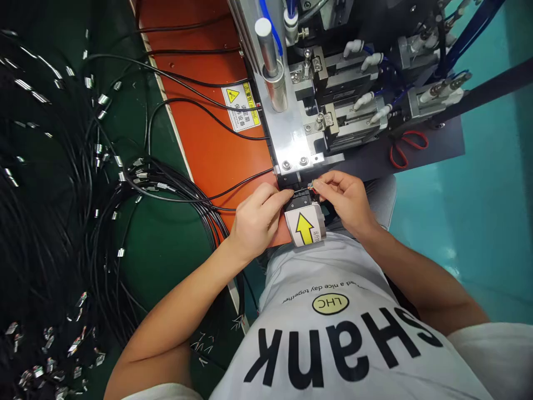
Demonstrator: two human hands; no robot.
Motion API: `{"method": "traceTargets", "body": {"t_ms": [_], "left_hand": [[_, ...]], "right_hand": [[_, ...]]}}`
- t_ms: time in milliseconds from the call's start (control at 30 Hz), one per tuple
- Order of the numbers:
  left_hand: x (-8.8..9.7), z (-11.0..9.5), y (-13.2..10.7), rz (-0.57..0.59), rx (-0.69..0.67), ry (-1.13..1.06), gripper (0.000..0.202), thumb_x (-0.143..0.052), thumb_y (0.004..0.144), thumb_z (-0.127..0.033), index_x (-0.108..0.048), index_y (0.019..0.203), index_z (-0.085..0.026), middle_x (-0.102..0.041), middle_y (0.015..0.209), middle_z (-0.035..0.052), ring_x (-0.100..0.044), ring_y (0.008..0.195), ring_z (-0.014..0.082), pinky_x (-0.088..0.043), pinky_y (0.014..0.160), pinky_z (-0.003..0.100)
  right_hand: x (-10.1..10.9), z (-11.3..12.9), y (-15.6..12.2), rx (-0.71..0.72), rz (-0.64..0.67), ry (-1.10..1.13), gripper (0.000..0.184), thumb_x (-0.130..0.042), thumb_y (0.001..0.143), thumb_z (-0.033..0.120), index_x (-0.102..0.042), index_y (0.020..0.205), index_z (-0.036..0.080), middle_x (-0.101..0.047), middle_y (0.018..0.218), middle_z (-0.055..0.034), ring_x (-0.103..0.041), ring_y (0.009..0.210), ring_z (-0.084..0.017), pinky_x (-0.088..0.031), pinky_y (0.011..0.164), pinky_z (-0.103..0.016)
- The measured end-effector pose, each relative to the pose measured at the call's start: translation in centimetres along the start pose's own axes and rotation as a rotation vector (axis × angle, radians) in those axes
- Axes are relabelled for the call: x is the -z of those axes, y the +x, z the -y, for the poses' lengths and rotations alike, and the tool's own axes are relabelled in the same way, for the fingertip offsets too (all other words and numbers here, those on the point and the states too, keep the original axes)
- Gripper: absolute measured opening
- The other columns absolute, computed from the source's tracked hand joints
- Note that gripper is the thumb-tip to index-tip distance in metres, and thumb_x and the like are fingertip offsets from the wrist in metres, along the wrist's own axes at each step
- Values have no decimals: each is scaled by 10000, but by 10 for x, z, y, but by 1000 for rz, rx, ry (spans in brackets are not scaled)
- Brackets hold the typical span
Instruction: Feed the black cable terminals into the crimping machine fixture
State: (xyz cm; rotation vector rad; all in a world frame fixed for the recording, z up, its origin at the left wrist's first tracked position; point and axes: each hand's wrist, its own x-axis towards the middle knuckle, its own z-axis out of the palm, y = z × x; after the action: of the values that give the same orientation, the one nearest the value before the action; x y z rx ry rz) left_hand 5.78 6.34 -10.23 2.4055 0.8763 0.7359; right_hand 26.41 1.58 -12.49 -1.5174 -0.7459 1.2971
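My left hand [259,218] is closed in a pinch at the front end of the machine, and a black cable [222,209] runs in under it. Its fingertips hide most of what they grip. Opposite, my right hand [346,199] pinches a small metal connector [310,186] with a bit of red wire showing. Between both sets of fingertips lies a dark fixture slot [300,195] on the machine's end. Just below it, a metal block carries a white label with a yellow arrow [305,225].
Metal machine rail [287,133] and pneumatic cylinders [353,116] stand ahead. Red-handled scissors [406,149] lie at right on a dark plate. An orange board [204,139] is at left. Piles of black cables with metal ends [104,222] cover the green table [160,278].
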Motion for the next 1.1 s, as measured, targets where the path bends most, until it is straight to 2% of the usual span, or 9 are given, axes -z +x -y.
{"method": "traceTargets", "body": {"t_ms": [500,1100], "left_hand": [[2,2,6,75,-20,59,302,-432,985,-149,-665,1172,-193,-605,887,51,-591,782,130,-490,658,234],[2,1,6,81,-55,126,315,-397,996,-163,-660,1166,-197,-601,845,49,-584,745,137,-473,635,247]], "right_hand": [[1,4,1,-24,23,8,212,-760,806,360,-645,745,193,-666,707,11,-577,638,-114,-465,623,-262],[3,3,2,66,29,-74,187,-743,823,339,-638,755,200,-676,762,-3,-590,695,-132,-475,675,-292]]}}
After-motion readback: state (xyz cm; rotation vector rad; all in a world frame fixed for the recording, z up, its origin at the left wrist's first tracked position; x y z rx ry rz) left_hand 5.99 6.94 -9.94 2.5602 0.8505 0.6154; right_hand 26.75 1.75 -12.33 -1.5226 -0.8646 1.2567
